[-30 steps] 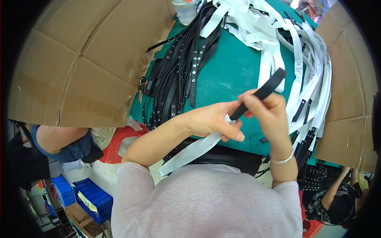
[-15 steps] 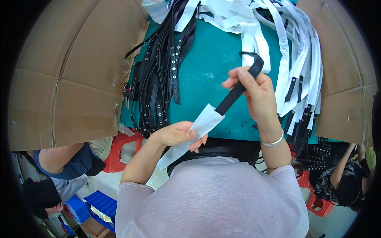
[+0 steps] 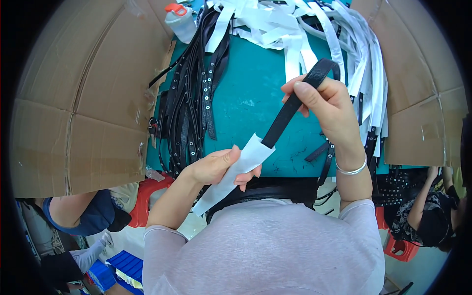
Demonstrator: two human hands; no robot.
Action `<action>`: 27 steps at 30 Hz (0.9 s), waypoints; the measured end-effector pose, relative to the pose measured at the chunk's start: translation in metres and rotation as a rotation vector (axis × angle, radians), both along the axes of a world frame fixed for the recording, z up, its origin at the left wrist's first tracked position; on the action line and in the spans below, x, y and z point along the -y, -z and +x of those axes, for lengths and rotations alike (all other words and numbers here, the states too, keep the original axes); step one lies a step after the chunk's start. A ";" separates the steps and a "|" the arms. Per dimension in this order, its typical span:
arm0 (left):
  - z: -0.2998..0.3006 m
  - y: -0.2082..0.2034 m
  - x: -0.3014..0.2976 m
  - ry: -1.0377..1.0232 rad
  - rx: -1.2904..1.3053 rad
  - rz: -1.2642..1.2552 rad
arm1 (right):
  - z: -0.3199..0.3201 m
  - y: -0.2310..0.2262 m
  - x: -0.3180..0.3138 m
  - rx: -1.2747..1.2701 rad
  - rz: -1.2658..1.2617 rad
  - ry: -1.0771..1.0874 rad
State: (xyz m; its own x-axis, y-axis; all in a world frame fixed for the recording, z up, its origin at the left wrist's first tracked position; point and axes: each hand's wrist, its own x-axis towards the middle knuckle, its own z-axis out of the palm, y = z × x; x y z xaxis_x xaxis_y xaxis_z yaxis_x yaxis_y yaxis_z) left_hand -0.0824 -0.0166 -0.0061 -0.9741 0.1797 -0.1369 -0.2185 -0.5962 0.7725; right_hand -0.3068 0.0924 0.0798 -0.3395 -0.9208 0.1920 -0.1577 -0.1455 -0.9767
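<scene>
My left hand (image 3: pixel 219 168) is closed on a long white sleeve (image 3: pixel 256 151), its thumb on top and fingertips showing along the lower side. From the sleeve's open upper end comes a black belt (image 3: pixel 282 120), tilted up to the right. My right hand (image 3: pixel 325 102), with a silver bangle on its wrist, pinches the belt higher up. Beyond those fingers the belt bends over the back of the hand. Part of the belt is inside the sleeve and hidden.
Eyeleted black belts (image 3: pixel 189 98) lie in a bundle at left. White-sleeved belts (image 3: pixel 371 73) are heaped at right, loose white sleeves (image 3: pixel 275 29) at the back. Cardboard walls (image 3: pixel 78 108) flank the green table (image 3: pixel 241 88). A bottle (image 3: pixel 181 24) stands far left; other people sit either side.
My right hand has shifted right and slightly down with the belt. The belt's bend shows more broadly above my fingers. My left thumb has straightened along the sleeve. The whole view has moved slightly.
</scene>
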 end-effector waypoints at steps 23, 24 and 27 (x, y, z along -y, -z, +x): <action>-0.008 -0.045 0.009 -0.140 -0.021 -0.350 | -0.024 -0.012 0.036 0.573 -0.133 -0.010; -0.006 -0.042 0.007 -0.174 -0.010 -0.341 | -0.031 -0.013 0.038 0.488 -0.113 -0.072; -0.008 -0.045 0.007 -0.241 -0.012 -0.335 | -0.018 -0.024 0.039 0.322 -0.062 -0.035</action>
State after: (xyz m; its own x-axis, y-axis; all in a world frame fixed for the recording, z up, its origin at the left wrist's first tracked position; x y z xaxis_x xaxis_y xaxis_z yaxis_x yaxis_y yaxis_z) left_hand -0.0908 -0.0238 0.0393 -0.9849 -0.1063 -0.1370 -0.0928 -0.3440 0.9344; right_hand -0.3248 0.0533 0.1037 -0.3598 -0.9231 0.1356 0.1643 -0.2057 -0.9647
